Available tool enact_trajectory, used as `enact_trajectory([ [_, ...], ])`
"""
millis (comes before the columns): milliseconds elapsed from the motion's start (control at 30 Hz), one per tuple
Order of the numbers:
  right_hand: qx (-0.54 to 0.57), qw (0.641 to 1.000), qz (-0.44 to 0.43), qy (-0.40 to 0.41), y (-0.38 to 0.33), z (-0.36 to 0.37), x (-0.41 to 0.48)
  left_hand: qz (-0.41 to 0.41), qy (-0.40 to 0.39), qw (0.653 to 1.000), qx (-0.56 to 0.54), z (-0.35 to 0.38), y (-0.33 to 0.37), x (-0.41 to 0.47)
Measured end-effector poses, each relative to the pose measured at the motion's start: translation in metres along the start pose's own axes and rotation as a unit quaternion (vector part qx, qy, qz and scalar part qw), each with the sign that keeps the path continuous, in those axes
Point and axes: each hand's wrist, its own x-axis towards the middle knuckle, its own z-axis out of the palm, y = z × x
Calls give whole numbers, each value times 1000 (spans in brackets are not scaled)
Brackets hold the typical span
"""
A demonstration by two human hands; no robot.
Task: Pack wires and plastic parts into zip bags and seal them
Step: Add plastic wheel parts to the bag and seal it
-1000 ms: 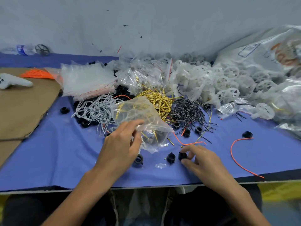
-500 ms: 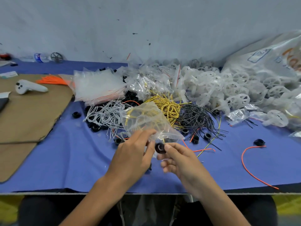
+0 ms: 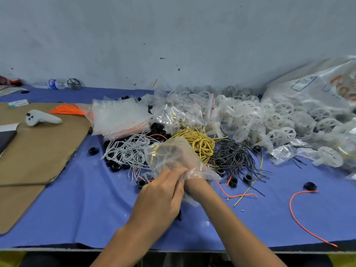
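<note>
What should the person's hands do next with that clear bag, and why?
Probably withdraw the right hand from the zip bag, so the mouth can be sealed. That hand is pushed into the bag, blurred behind the plastic, while the left hand grips the open mouth.

Clear bag [image 3: 174, 158]: thin, glossy, crinkled plastic. Under it, matt blue cloth [image 3: 77, 209]. Left of the bag, rough brown cardboard [image 3: 38, 151]. Right of it, milky plastic wheels [image 3: 269, 120].

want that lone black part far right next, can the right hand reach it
Probably not yet: the right hand is inside the bag the left hand holds. Once out, bare cloth leads to the black part.
</note>
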Motion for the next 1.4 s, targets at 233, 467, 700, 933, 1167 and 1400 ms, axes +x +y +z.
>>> enact_trajectory([
  [233, -40, 975, -204, -80, 24, -40, -69, -12, 23, 1000, -5, 0, -7, 3],
  [467, -112, 956, -112, 245, 47, -173, -1, -24, 12, 999, -31, 2, -3, 3],
  [700, -157, 974, 27, 162, 72, -214, 104, -8, 44, 998, -36, 3, -6, 5],
  [933, -137, 965, 46, 218, 77, -198, 106, -14, 36, 999, -28, -1, -9, 3],
  [1167, 101, 918, -130, 361, 41, -188, 32, -32, 15, 999, -25, 0, -7, 6],
  [1400, 432, 895, -110, -23, 44, -110, -89, -42, 20, 999, -27, 5, -2, 10],
])
